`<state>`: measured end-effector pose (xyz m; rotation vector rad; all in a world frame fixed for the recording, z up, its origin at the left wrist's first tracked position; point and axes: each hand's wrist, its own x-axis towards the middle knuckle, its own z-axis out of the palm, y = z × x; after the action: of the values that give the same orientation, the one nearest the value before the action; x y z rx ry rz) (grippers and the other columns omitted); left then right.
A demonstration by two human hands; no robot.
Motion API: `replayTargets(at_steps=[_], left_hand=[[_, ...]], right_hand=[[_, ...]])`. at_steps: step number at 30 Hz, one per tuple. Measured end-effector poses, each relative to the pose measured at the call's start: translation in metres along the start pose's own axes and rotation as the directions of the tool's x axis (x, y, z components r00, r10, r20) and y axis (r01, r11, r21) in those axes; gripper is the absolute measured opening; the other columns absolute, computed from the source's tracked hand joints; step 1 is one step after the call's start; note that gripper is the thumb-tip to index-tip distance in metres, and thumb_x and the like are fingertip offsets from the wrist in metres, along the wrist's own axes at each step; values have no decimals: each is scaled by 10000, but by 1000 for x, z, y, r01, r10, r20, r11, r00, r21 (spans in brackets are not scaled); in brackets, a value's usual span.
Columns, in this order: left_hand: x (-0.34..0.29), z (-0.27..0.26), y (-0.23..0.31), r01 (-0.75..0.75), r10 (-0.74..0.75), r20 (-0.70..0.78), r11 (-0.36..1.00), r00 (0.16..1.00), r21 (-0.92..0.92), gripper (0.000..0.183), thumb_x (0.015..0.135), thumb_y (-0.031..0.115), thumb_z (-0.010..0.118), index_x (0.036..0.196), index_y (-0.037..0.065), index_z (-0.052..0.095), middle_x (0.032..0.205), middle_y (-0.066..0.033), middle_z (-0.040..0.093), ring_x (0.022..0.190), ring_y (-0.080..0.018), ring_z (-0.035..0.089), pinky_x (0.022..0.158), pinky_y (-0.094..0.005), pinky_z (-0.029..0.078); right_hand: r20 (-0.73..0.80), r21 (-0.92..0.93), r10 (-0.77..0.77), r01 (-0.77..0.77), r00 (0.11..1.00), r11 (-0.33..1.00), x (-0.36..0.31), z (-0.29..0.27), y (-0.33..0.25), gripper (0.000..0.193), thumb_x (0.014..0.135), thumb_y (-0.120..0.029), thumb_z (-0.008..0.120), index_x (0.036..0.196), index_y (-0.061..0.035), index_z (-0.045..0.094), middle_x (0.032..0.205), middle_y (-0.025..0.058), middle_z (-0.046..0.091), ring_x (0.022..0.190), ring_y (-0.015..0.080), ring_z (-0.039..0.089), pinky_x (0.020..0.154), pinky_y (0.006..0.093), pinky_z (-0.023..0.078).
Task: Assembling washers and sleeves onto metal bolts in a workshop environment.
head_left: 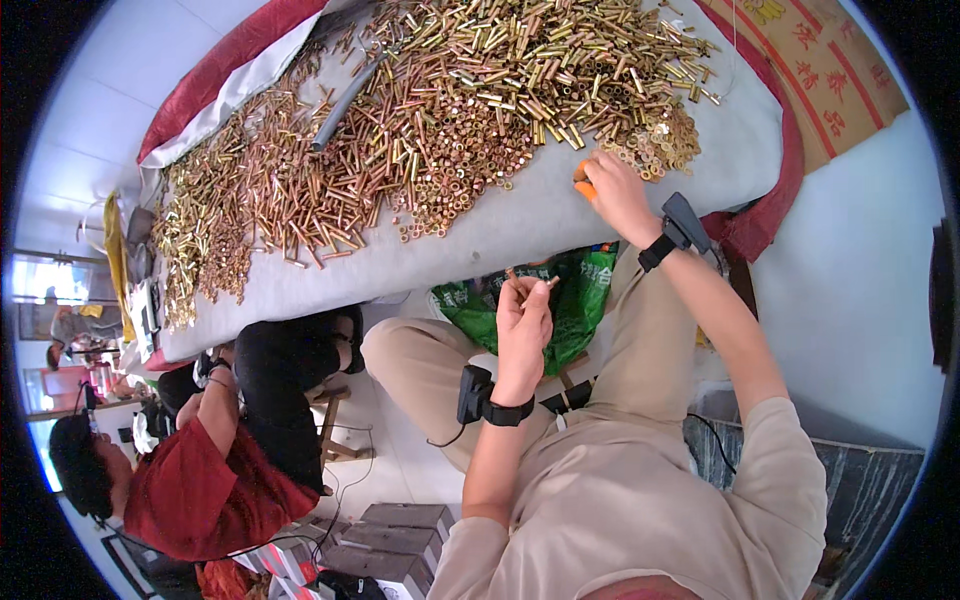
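Metal piece [554, 282] pinched in left hand [524, 318], long axis slanted, end pointed up-right; right hand [614, 190] held beside washers [665, 143], grip unclear.

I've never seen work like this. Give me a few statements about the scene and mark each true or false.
1. The left hand holds a small metal tube. True.
2. The right hand is inside the green bag. False: it is at the table, beside the metal rings.
3. A person in a red shirt is at the picture's left. True.
4. Both wrists are bare. False: each wears a black band.
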<state>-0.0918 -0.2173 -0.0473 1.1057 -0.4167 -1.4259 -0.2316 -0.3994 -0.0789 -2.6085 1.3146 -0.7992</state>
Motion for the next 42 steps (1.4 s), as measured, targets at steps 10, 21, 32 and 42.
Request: replayTargets(at_steps=[10,21,32,42], left_hand=[[-9,9,5,-75,75,-11,997,997,-18,117,914,196,479,911,83,451,583,59,341,441,-14,246,382,-180,187],[-13,12,-3,-368,370,-148,929,917,43,197,930,248,453,928,55,412,694,53,366,533,-6,304,438,-162,254],[-13,9,2,-168,132,-126,924,983,-344,127,926,224,452,892,105,426,600,58,309,429,-17,247,348,-173,190],[-5,-11,9,-157,111,-139,910,984,-383,159,922,195,459,810,103,394,613,45,318,431,-24,246,347,-174,195]], right_hand=[[-80,-120,-64,55,995,991,-1,-3,-17,128,740,-133,629,828,-40,616,871,99,569,798,252,563,671,351,453],[325,862,211,-381,922,335,-59,-42,-117,151,853,-63,552,965,27,598,851,44,627,769,82,548,657,249,461],[388,863,70,-389,919,322,-53,-28,-106,185,852,-90,571,1012,-2,543,896,28,586,787,91,547,702,254,448],[-17,195,77,-72,997,978,28,53,-70,153,800,-150,592,896,-34,566,860,128,582,753,312,578,633,385,464]])
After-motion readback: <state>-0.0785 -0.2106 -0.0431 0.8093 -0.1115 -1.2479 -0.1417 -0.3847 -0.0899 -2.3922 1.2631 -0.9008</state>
